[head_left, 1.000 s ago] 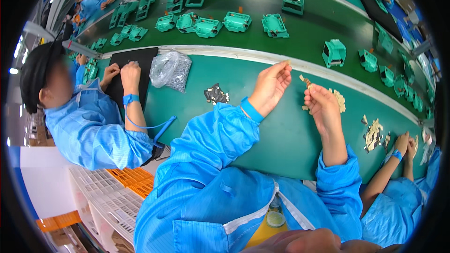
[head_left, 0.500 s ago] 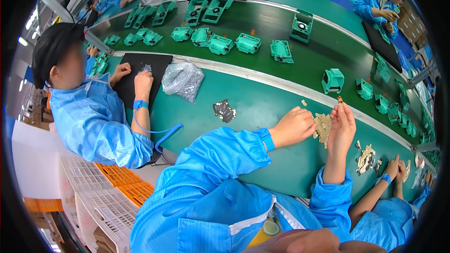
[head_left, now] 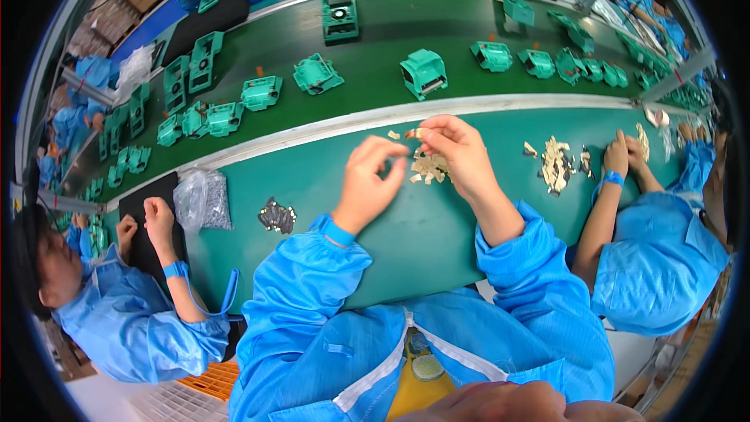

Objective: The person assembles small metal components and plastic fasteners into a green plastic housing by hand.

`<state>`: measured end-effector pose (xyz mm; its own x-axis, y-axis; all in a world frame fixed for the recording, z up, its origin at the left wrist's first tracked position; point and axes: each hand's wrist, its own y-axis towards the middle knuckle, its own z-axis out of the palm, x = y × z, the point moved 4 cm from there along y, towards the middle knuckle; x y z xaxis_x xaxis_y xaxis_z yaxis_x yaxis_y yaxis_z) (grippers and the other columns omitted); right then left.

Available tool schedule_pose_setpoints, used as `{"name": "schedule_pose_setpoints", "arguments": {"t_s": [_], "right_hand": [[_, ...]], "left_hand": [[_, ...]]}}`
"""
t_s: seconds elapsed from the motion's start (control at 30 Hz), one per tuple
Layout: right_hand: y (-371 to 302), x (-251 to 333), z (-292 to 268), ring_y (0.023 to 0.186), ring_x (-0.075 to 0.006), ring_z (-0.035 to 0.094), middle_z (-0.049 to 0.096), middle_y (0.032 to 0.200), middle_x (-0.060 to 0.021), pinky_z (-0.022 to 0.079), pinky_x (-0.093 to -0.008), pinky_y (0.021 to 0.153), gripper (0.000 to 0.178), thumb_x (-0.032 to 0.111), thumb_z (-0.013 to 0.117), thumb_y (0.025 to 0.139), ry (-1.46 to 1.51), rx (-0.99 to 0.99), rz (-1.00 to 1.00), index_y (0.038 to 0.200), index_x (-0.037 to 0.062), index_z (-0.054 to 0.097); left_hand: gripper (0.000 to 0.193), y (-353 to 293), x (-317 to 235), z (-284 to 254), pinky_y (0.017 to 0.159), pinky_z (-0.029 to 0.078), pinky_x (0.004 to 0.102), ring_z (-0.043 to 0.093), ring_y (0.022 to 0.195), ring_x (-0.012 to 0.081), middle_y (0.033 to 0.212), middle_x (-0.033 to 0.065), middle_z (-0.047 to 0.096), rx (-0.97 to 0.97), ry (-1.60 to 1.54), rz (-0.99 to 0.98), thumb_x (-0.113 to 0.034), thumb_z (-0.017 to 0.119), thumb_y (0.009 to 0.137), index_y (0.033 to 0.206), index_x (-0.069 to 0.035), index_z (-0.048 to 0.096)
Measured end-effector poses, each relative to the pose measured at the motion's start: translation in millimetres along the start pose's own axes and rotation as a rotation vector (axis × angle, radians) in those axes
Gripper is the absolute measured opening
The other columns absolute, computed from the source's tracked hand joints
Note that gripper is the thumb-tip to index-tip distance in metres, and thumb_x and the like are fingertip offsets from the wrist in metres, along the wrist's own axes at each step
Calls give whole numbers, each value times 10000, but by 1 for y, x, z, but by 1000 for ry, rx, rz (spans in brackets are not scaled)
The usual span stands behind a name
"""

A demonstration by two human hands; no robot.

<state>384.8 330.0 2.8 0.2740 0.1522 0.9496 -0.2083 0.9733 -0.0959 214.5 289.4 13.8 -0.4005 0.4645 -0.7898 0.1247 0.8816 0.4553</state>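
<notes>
Pinching small brown-and-cream piece [head_left: 415,133] btwn thumb & fingers of R hand [head_left: 459,152], raised over flat green surface [head_left: 391,266]; exact shape hard to tell, being tiny & partly covered. Curving L hand [head_left: 369,184] just to its left, bit blurred, thumb & fingers parted w/ gap btwn. Wearing blue band [head_left: 339,234] on L wrist.

Lying under R hand, partly hidden: pile of thin flat cream pieces [head_left: 428,172]. Lying farther left: small heap of black pieces w/ pale ends [head_left: 276,217], then clear plastic bag of small grey parts [head_left: 205,199]. Off to R: mixed cream-and-black pile [head_left: 555,166], nr co-worker's hands [head_left: 621,155]. Running past pale straight rail [head_left: 312,132]: dark green belt [head_left: 375,86] w/ green plastic housings [head_left: 424,73].
</notes>
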Motion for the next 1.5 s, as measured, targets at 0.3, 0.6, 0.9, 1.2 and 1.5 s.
{"name": "schedule_pose_setpoints", "arguments": {"t_s": [0.3, 0.6, 0.9, 1.2, 1.5], "right_hand": [[-4, 5, -3, 819, -104, 635, 680, 937, -40, 544, -281, 710, 139, 64, 631, 955, -391, 102, -130, 1076, 10, 673], [-10, 8, 14, 840, -107, 628, 659, 947, -47, 516, -270, 744, 178, 79, 649, 957, -460, 115, -181, 1114, 3, 612], [-8, -2, 24, 800, -120, 611, 643, 914, -47, 508, -286, 716, 130, 76, 672, 940, -513, 77, -158, 1017, 9, 591], [-15, 19, 9, 832, -350, 607, 622, 851, -151, 509, -460, 745, 79, 105, 690, 791, -1114, 78, -712, 818, 32, 705], [-16, 32, -44, 848, -314, 603, 584, 849, -124, 517, -414, 755, 63, 70, 675, 777, -1206, 32, -724, 810, 17, 673]], "left_hand": [[330, 9, 2, 4, 811, 477, 315, 576, 939, 216, 1099, 100, 603, -40, -42, 4, -14, 678, 823, 1151, -29, 658], [105, 3, 12, -3, 843, 491, 340, 625, 933, 242, 966, 103, 676, 31, -119, -50, -45, 700, 866, 950, 15, 678], [84, 2, 25, -11, 776, 502, 328, 629, 863, 199, 909, 76, 680, 38, -154, -95, -41, 708, 857, 917, 12, 686], [76, 11, -4, 14, 758, 444, 402, 644, 840, 292, 876, 89, 697, -65, 366, 207, -86, 733, 811, 883, -68, 717], [60, 35, -45, 71, 760, 403, 387, 611, 833, 249, 866, 61, 668, 59, 574, 284, -52, 717, 832, 878, -48, 678]]}}
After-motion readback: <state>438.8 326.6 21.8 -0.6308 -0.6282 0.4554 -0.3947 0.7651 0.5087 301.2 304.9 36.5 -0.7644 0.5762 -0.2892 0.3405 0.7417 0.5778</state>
